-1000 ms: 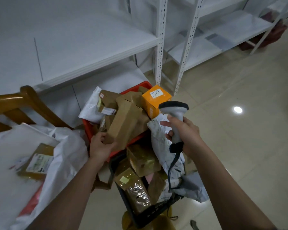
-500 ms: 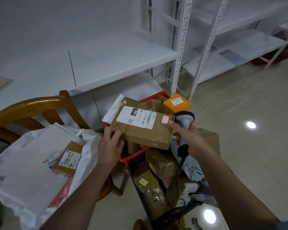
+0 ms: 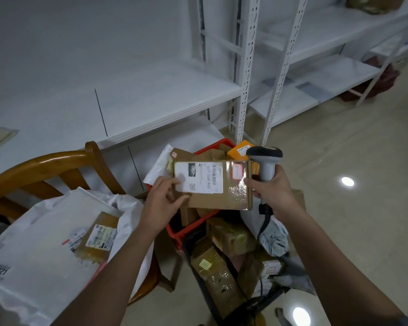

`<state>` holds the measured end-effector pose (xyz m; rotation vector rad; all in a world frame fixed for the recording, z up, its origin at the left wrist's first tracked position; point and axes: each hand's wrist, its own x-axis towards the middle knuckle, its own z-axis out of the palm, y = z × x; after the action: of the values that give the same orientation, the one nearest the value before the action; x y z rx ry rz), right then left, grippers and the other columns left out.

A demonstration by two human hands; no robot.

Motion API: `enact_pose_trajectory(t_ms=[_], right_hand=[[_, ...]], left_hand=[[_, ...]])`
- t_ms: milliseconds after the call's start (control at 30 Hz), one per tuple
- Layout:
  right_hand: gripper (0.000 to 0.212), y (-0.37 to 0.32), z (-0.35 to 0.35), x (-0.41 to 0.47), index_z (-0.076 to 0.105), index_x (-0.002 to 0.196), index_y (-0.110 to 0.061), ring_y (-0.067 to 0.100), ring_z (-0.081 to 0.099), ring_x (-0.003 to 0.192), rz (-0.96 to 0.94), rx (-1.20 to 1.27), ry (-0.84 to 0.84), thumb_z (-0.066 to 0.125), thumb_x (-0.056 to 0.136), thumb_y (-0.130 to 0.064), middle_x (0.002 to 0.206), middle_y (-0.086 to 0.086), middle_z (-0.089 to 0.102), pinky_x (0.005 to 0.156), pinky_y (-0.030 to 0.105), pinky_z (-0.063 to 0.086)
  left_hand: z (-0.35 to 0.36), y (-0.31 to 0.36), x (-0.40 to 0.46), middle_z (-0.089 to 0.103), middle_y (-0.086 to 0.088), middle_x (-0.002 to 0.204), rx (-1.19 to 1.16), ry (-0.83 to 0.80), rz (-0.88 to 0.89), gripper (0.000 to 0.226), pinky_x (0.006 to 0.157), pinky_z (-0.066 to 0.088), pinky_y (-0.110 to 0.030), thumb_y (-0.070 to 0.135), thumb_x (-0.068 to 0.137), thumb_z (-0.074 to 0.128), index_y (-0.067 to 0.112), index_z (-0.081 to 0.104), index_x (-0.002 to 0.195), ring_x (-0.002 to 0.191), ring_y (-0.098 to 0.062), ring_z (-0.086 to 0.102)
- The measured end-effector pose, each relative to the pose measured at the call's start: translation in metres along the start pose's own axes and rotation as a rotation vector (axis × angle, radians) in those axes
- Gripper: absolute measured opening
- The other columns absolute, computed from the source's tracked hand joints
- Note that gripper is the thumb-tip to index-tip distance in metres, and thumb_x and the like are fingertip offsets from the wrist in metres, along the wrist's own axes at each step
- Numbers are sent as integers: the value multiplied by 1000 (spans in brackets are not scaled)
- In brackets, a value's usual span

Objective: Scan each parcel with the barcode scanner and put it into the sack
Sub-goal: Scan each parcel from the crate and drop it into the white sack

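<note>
The flat brown cardboard parcel (image 3: 218, 185) with a white shipping label is held in the air above the red plastic crate (image 3: 186, 229) of parcels, label face up, its long axis running left to right between the two hands. The left hand (image 3: 161, 204) grips the parcel's near-left corner, thumb on top at the label's edge and fingers curled beneath. The right hand (image 3: 272, 190) is closed round the handle of the grey handheld barcode scanner (image 3: 265, 161), which stands upright just beside the parcel's right edge; whether its knuckles touch the cardboard cannot be told. The scanner's head sits at the far-right corner of the parcel, to the side of the label rather than over it. In judgement, the scan turns on tilting that head left, toward the barcode at the label's right part. The white plastic sack (image 3: 40, 250) lies open at near left, on the left hand's side, a taped brown parcel (image 3: 97, 236) already inside.
</note>
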<state>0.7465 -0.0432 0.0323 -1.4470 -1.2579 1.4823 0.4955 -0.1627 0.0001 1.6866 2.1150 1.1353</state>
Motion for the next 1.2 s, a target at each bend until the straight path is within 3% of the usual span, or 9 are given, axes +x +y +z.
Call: enact_pose_trajectory(t_ms=[67,133,200,300,400,533,667,800,1200], right_hand=[[58,-5,-6,-3,50,116,-25,21,67,95,-98,-99,-50,87,73,-15,107,6,66,77,41,60],[65,-9,-11,-6,49,122,-25,19,65,100,-185,-199,-123,87,71,-14,113,3,64,79,40,59],[70,-13,-13,-9,48,128,-23,18,64,104,-243,-277,-188,87,71,-13,116,0,62,82,39,58],[66,-15,-13,-11,49,125,-21,15,64,105,-255,-286,-218,87,72,-10,113,-4,62,84,37,57],[55,-16,-7,-14,48,123,-14,17,63,97,-175,-323,-170,82,80,-18,104,-2,59,81,40,58],[39,-20,7,-29,50,117,-13,15,60,71,18,-232,-167,67,92,-37,95,6,59,50,21,51],[28,-35,19,-47,56,121,-11,18,60,63,272,128,-332,58,99,-29,89,9,60,61,33,56],[14,-53,28,-60,64,99,-14,16,58,57,185,117,-409,58,100,-26,76,8,62,62,32,58],[19,-74,35,-70,62,106,-8,13,54,48,191,194,-470,59,98,-25,80,6,63,58,34,55]], left_hand=[[-1,6,8,51,7,124,19,-12,-3,58,91,50,-31,30,75,82,32,54,126,106,-12,54],[-1,8,17,40,6,147,141,-167,-12,80,110,30,-43,33,74,83,33,42,142,134,-16,33],[0,10,23,32,10,155,128,-407,-80,80,116,21,-50,30,78,80,40,38,144,142,-18,23],[6,7,21,51,10,139,-160,-638,-252,60,109,40,-40,16,85,73,37,49,136,134,-15,43],[12,-2,15,57,9,127,-197,-524,-385,51,100,44,-33,14,87,71,25,53,134,123,-14,52],[13,-15,7,67,3,114,-366,-271,-680,29,73,56,-26,17,86,72,21,63,113,95,-11,64],[15,-16,3,70,-9,115,-631,-204,-917,31,90,56,-47,16,89,69,6,63,119,101,-26,69],[14,-7,2,69,-10,117,-724,-149,-968,31,90,56,-46,13,92,66,5,62,121,106,-28,67],[5,-9,-8,66,-11,123,-803,-65,-1007,23,97,51,-51,6,88,67,10,64,111,114,-30,62]])
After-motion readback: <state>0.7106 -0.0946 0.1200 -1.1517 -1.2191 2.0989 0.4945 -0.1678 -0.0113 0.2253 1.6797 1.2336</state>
